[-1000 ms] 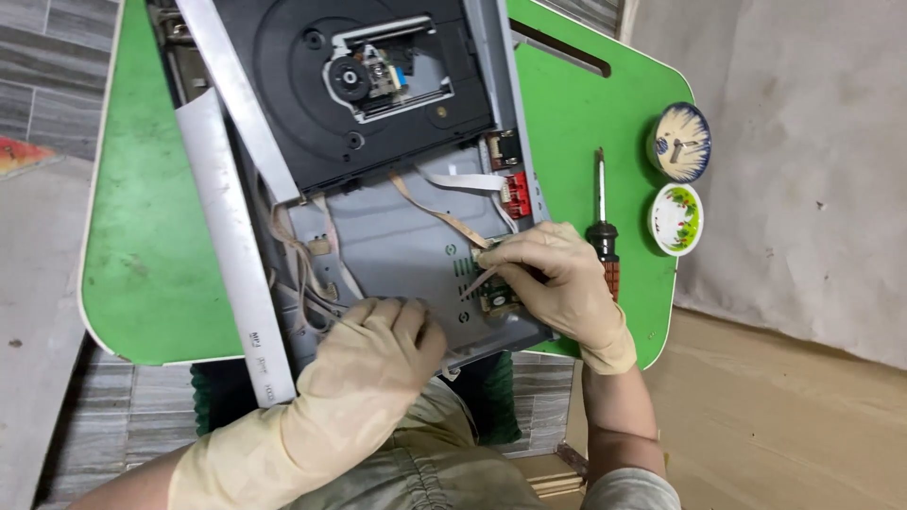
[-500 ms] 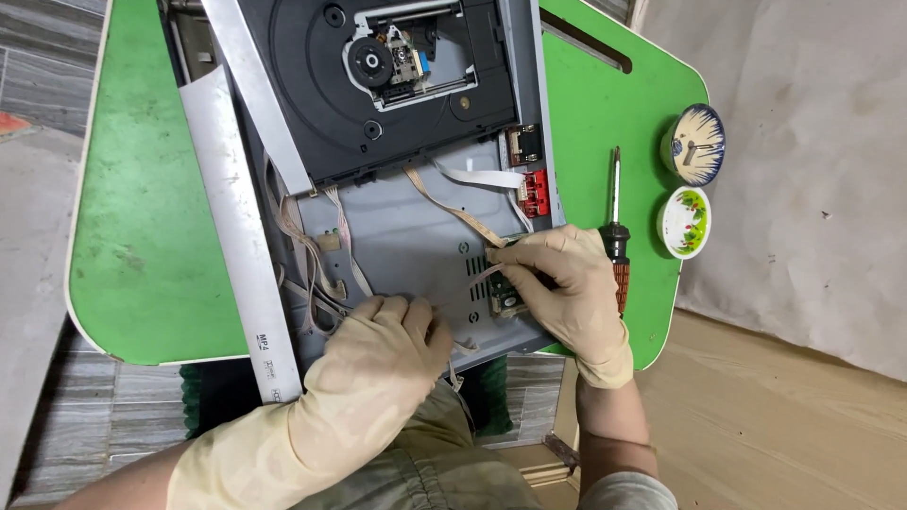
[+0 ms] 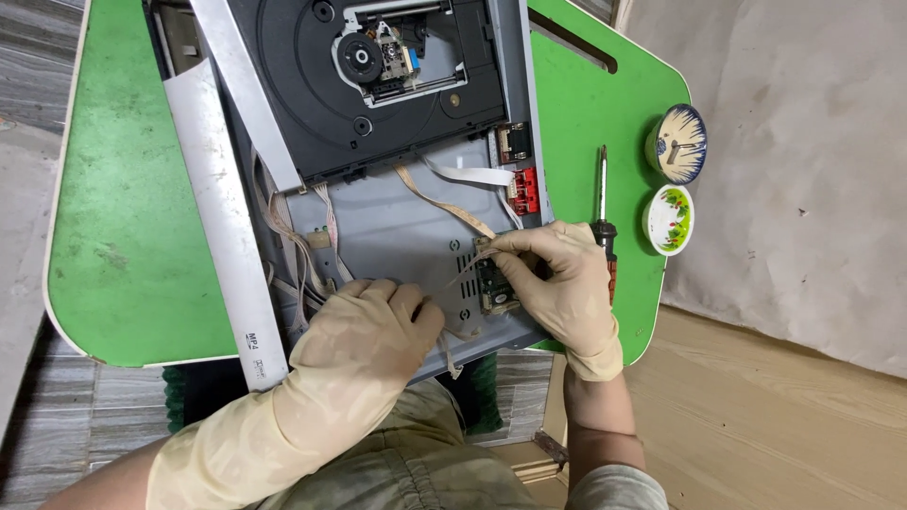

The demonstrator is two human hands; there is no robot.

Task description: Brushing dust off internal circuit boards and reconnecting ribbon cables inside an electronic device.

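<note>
An opened disc player (image 3: 397, 227) lies on a green table (image 3: 123, 217), its grey metal base bare and its black disc drive (image 3: 378, 76) at the far end. My right hand (image 3: 557, 283), in a tan glove, grips a small green circuit board (image 3: 493, 280) at the base's near right corner. A beige flat ribbon cable (image 3: 444, 200) runs from the drive to that board. My left hand (image 3: 364, 326), also gloved, presses flat on the near edge of the base beside a bundle of thin wires (image 3: 302, 246).
A silver front panel strip (image 3: 222, 227) lies along the player's left side. A screwdriver (image 3: 603, 203) rests on the table right of the player. Two small bowls (image 3: 675, 142) (image 3: 668, 219) stand at the table's right edge. Wooden floor lies to the right.
The view has shifted slightly. My right hand has moved a little along the circuit board; my left hand stays pressed on the base.
</note>
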